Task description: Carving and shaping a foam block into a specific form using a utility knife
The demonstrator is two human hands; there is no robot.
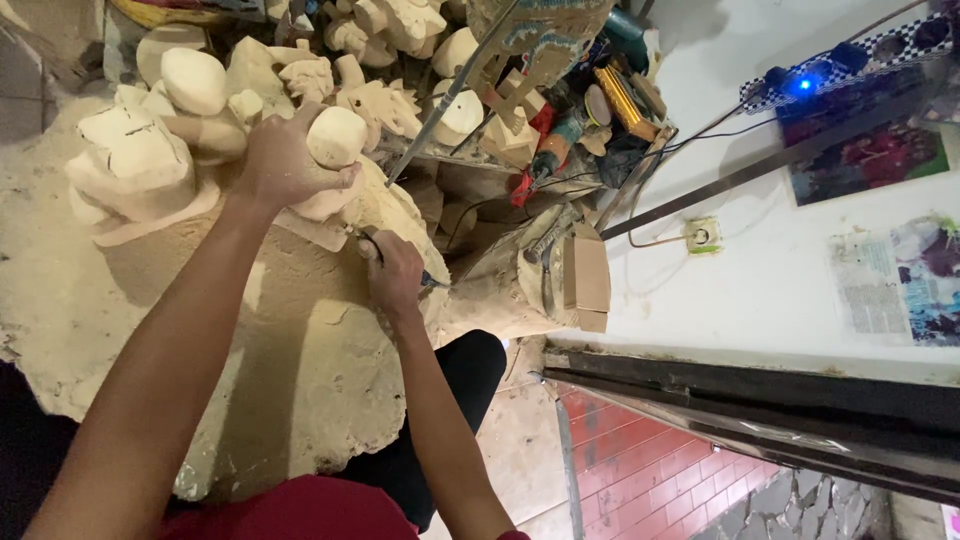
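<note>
Warm indoor light, bright white wall (760, 260) on my right, dark shadows under my arms, bent edges, sharp picture, tiny blue glow (803, 85).

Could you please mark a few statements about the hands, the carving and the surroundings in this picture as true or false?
1. The left hand grips a rounded knob on the pale wood carving. True.
2. The right hand is empty and lifted off the carving. False: it is closed on a thin dark tool and rests against the wood.
3. A wall socket sits on the white wall. True.
4. The floor at lower right is green carpet. False: it is red brick-pattern flooring.
5. More pale carved pieces lie beyond the hands. True.
</note>
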